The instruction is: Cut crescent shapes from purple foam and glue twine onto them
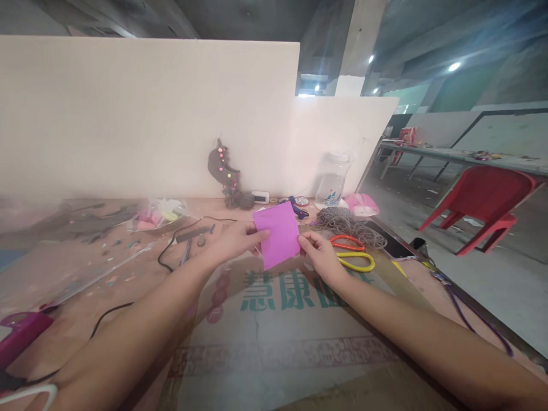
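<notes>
White partition (149, 114), red chair (492, 194), grey floor (514, 291), bright lamps (454, 67); dim ceiling (257, 20), probably concrete.

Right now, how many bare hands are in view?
2: the left hand holds the left side of the purple sheet, the right hand its right edge. No others show.

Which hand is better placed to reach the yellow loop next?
Probably the right hand: it is beside the yellow loop, while the left hand is across the purple sheet. Both hold the sheet, so the right would likely release first.
</notes>
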The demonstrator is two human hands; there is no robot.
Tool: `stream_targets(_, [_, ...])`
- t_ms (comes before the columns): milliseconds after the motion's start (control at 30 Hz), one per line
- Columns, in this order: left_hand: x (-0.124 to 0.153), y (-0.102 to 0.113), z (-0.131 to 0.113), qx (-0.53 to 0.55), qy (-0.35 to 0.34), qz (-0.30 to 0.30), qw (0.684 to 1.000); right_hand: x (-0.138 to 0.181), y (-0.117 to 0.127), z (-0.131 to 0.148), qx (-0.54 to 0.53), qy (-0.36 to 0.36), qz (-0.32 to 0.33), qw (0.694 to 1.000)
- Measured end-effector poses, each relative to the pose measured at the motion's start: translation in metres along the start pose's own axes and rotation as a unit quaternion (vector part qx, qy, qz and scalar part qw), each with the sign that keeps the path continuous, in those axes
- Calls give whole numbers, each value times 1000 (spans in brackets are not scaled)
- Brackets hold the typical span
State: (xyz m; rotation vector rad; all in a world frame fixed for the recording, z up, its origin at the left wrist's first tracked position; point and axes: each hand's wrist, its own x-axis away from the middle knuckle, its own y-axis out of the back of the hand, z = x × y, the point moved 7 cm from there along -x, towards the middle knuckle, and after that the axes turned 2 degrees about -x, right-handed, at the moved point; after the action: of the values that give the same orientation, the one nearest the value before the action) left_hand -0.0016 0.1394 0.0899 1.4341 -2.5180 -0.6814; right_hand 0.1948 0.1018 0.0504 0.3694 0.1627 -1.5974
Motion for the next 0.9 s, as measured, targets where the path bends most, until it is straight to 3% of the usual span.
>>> stream_targets(233, [2,7,-2,-62,-16,-40,997,11,-6,6,40,31,12,999])
stream_targets(467, [0,9,2,-60,-13,8,998,11,-10,6,90,62,34,993])
stream_targets(633, [-2,7,7,-24,-1,26,999,7,-5,3,68,41,35,996])
stream_targets(767, [2,7,-4,10,-11,-14,1000,6,-2,19,9,45,62,997])
stream_targets(900, [12,2,-23,21,-19,-19,999,9,0,47,61,46,84,993])
